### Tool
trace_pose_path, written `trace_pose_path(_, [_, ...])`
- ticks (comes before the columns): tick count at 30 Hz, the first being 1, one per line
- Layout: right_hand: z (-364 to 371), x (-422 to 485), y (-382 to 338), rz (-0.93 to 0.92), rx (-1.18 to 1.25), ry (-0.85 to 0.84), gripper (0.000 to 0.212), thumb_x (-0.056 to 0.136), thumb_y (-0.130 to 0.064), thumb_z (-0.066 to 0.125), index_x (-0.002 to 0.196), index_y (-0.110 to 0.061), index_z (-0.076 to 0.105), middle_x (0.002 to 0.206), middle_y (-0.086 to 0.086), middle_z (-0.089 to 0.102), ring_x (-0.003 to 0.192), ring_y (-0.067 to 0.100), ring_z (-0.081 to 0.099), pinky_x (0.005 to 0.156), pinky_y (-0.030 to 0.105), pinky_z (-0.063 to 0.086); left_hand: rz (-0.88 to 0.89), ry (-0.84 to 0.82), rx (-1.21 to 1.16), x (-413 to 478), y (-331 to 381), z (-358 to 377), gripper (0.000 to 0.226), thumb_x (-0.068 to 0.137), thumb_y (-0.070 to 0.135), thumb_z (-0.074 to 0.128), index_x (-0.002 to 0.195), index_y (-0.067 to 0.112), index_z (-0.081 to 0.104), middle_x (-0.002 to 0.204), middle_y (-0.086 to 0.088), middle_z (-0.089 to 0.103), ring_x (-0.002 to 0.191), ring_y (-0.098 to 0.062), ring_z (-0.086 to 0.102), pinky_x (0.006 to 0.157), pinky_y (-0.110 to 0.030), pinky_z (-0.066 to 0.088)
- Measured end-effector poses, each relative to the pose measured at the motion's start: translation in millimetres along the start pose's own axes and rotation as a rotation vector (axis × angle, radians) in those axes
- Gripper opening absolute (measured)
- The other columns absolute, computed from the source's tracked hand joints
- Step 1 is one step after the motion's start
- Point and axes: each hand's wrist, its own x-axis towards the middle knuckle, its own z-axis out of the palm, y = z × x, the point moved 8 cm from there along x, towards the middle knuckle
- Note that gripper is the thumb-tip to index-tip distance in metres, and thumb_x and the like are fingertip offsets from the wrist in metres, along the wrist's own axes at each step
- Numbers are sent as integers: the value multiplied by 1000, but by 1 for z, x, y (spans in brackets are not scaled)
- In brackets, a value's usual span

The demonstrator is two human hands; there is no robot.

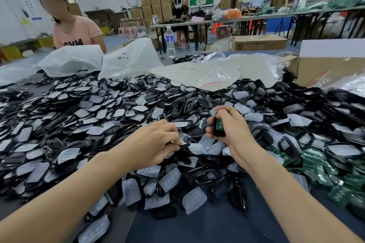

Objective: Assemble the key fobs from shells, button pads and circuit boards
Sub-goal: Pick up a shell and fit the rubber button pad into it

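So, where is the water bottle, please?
In the head view the water bottle stands upright at the table's far edge, right of the white plastic bag.

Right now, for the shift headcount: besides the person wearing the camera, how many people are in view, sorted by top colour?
Pink top: 1
Black top: 1
Blue top: 1
Total: 3

Dark blue table: heaped black shells, translucent button pads; green circuit boards right; plastic bags, cardboard box behind.
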Motion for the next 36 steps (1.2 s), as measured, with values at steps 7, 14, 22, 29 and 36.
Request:
trace_pose_path(7, [-20, -6, 6, 54, -48, -41, 13, 99, -4, 45, 99, -12, 55, 61, 1, 66, 48, 19, 57, 44, 29, 48, -122, -23, -180, 2, 1, 10, 6, 95, 31, 67, 92, 27, 66, 99, 16, 57, 99, -8, 51, 87, -31, 46])
trace_pose_path(14, [-27, -18, 7, 103, -124, -132, 14, 102, -15, 50, 106, -11, 63, 65, 1, 65, 50, 18, 53, 44, 28, 43, 95, 279, 110, 11, 33, -14, 6, 94, 24, 65, 95, 19, 69, 93, 7, 56, 80, -9, 50, 70, -16, 44])
trace_pose_path(22, [-60, -44, -7, 66, -222, -221, 26, 98, -31, 66, 117, -14, 70, 78, -4, 68, 55, 13, 54, 43, 24, 40, 278, 561, 161, 48, 91, -4, 33, 84, -3, 70, 107, 19, 63, 96, 1, 53, 78, -19, 50, 67, -31, 48])
trace_pose_path(29, [-123, -39, -29, -99, -371, 18, 7, 97, -32, 67, 102, -29, 71, 57, 0, 61, 52, 18, 50, 44, 25, 41, -249, 527, -568, 88, 84, 27, 25, 102, 40, 55, 127, 37, 58, 89, 13, 58, 78, -11, 58, 68, -20, 47])
trace_pose_path(36, [-140, -39, -40, -225, -428, 55, 11, 97, -37, 65, 93, -47, 66, 54, 2, 61, 46, 14, 49, 43, 23, 40, -426, 393, -1097, 131, 106, 66, 14, 99, 34, 62, 106, 44, 56, 74, 19, 60, 67, -8, 57, 63, -26, 46])
